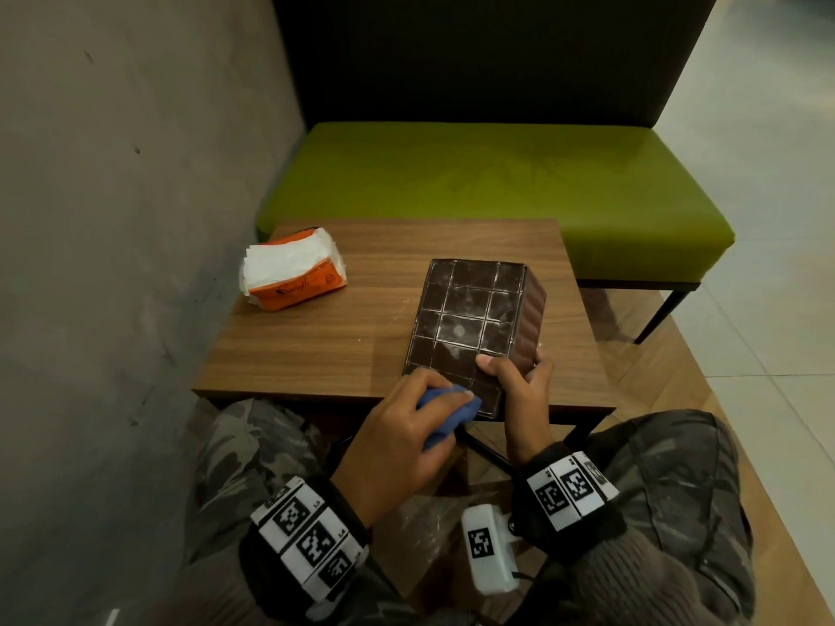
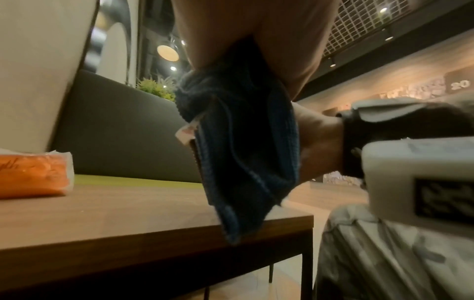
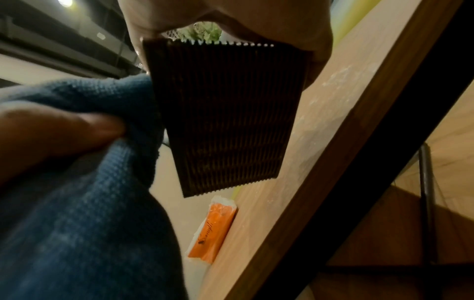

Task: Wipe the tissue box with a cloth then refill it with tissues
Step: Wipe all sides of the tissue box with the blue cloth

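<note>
Wiping just begun, by the look of it: left hand point(image 1: 397, 426) bunched round the blue cloth point(image 1: 445, 411), low centre of frame, pressed to the near corner of the box point(image 1: 470, 323). Right hand point(image 1: 519, 390) clamped on that corner, steadying. White dust everywhere above. Orange tissue pack point(image 1: 293, 268) waiting, middle left on the bench point(image 1: 316, 350); refilling untouched.

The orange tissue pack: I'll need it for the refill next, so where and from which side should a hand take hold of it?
Grip the orange plastic tissue pack across its short width, from above, fingers on the two long orange sides. It lies flat on the wooden table with white tissues showing at its open top, so squeezing the sides should avoid crushing them. The left hand is nearer, but holds the blue cloth.
</note>
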